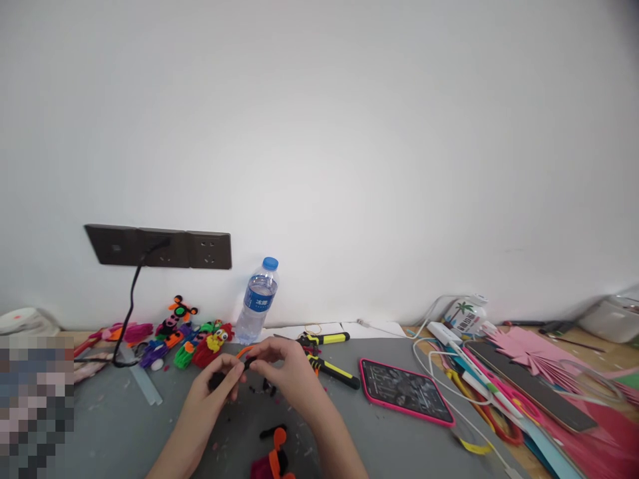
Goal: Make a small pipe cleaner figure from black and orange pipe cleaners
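Note:
My left hand [218, 382] and my right hand [282, 366] meet over the grey mat [124, 426], fingertips nearly touching. Both are closed in a pinch on a small black fuzzy piece [248, 363], which looks like pipe cleaner. An orange strip [244, 350] shows just behind the fingers; whether it joins the black piece I cannot tell. Below my hands lies an orange, black and magenta fuzzy figure part [275, 459], with a short black fuzzy piece [273, 431] beside it. Black scraps [264, 388] are scattered under my right hand.
Yellow-and-black pliers [334, 372] lie right of my hands, near a pink-cased phone [407, 391]. A water bottle [257, 303] stands against the wall. Several fuzzy figures [200, 342] and glue sticks [143, 379] are at left. Cables, scissors [504, 426] and pink paper [529, 356] crowd the right.

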`<state>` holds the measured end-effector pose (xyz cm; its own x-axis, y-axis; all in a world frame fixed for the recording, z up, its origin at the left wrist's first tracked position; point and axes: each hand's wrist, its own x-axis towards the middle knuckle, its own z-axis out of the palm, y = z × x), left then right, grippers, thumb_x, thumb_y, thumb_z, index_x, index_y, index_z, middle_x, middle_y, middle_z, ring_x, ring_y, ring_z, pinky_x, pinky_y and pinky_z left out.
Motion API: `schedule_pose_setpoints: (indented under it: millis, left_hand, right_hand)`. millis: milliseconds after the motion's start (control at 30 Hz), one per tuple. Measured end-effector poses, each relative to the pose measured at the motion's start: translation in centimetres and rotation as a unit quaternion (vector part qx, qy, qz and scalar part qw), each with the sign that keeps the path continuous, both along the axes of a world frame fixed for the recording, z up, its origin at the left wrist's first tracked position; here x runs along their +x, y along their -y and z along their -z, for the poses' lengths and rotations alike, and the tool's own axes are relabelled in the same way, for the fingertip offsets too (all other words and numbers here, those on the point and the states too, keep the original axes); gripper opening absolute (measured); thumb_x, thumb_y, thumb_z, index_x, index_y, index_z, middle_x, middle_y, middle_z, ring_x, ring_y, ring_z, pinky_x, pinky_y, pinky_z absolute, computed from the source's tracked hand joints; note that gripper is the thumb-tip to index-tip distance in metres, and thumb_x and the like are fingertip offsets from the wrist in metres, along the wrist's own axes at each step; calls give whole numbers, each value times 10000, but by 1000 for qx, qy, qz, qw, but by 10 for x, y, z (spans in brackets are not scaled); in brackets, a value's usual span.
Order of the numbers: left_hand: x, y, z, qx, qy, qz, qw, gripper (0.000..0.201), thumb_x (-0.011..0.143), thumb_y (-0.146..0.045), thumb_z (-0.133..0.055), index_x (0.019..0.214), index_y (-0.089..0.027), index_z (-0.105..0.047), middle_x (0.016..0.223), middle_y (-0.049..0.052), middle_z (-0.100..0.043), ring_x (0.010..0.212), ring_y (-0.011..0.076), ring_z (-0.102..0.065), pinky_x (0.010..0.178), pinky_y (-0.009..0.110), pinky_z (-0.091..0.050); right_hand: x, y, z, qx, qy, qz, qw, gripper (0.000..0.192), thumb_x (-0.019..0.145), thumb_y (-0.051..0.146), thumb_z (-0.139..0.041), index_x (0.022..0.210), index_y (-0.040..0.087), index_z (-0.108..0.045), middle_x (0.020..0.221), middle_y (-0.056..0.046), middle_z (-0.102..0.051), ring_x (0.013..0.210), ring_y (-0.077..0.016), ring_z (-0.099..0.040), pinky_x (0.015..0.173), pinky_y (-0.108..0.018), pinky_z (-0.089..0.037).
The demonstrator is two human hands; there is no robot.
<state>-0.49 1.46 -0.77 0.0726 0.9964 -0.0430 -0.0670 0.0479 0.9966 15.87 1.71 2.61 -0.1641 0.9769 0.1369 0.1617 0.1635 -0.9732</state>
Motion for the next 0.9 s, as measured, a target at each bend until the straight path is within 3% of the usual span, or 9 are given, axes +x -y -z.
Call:
schedule_pose_setpoints:
  millis: [200, 333, 567, 900]
  left_hand:
    - [-1, 1, -3, 2, 1, -32, 999, 440, 649, -604, -728, 662, -179, -619, 547, -40, -489, 513, 114, -415, 497, 210, -342]
    - [0, 1, -1, 4, 4, -4, 1000, 432, 666, -594, -724, 669, -174, -620, 628, -24, -546, 531, 111, -434, 529, 216, -365]
    - [-1, 0, 4, -12, -4, 56, 998, 392, 735, -548, -695, 699, -160, -657, 626, 1, -576, 550, 118, -414, 541, 223, -333]
    - [2, 7, -6, -34, 14, 44, 998, 447, 708, -588, -697, 683, -143, -667, 594, 9, -587, 532, 106, -392, 534, 232, -309]
  right_hand:
    - [-1, 3, 0, 29, 24, -30, 999, 248, 731, 216, -726, 978, 222, -746, 781, 0, -705, 775, -177, -648, 735, -271, -498]
    - [-1, 2, -1, 37, 46, -2, 998, 223, 750, 118, -636, 911, 214, -756, 782, -2, -719, 771, -170, -647, 738, -265, -492]
    - [0, 0, -5, 32, 35, 26, 999, 148, 762, 165, -659, 855, 202, -769, 775, -19, -721, 773, -178, -641, 723, -260, -492]
    - [1, 0, 4, 23, -15, -10, 1000, 152, 790, 226, -666, 892, 207, -777, 850, -44, -737, 817, -198, -658, 746, -281, -506]
